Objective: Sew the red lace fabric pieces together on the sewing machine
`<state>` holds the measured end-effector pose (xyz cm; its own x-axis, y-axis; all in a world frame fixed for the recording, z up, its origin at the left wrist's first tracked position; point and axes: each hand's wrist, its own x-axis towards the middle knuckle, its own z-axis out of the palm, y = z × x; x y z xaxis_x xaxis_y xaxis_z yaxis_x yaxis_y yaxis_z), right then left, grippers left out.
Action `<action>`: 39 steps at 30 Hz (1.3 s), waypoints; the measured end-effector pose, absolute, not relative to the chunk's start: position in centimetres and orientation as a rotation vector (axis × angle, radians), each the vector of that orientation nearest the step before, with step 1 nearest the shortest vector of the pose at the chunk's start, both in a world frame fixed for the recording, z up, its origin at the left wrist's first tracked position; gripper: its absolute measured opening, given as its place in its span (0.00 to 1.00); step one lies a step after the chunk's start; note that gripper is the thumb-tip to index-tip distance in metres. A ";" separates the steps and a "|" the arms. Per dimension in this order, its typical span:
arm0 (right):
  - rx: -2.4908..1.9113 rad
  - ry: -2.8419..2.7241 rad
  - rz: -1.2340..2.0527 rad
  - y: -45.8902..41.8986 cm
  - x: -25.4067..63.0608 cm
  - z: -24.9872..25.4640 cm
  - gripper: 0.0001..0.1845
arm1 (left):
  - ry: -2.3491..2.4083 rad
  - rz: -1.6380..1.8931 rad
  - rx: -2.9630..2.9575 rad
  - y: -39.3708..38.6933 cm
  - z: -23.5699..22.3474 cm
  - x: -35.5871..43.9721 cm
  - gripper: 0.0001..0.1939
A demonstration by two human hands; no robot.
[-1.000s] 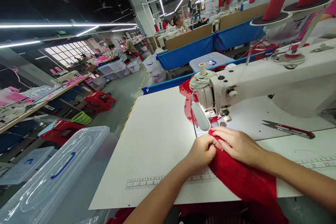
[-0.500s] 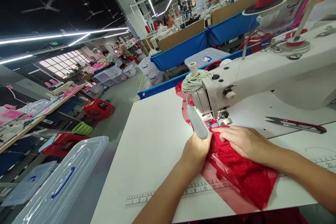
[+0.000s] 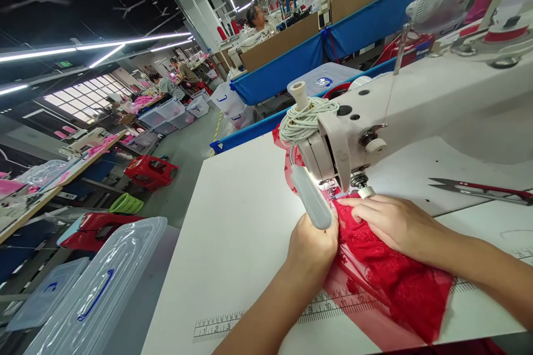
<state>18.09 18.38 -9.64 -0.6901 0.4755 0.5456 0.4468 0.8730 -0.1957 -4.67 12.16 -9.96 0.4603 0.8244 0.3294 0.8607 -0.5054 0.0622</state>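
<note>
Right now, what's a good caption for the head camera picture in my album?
Left hand and right hand on red lacy fabric at a white sewing machine, thread snips lying nearby.
</note>
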 end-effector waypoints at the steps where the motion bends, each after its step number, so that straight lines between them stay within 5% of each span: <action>1: -0.668 -2.438 0.062 18.4 18.1 -9.6 0.18 | -1.493 -0.483 -2.581 12.1 -9.9 -4.6 0.20; 33: -0.845 -2.402 0.204 19.0 17.6 -11.0 0.15 | -1.343 -0.230 -2.401 12.7 -8.3 -3.4 0.23; 39: -0.752 -2.397 0.265 19.0 17.8 -10.7 0.16 | -1.315 -0.293 -2.396 13.1 -8.1 -3.6 0.16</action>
<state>17.84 19.04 -10.69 -0.6554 0.5737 0.4913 0.4525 0.8190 -0.3527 -3.64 13.12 -8.10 0.5379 0.7615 0.3615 0.8430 -0.4837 -0.2355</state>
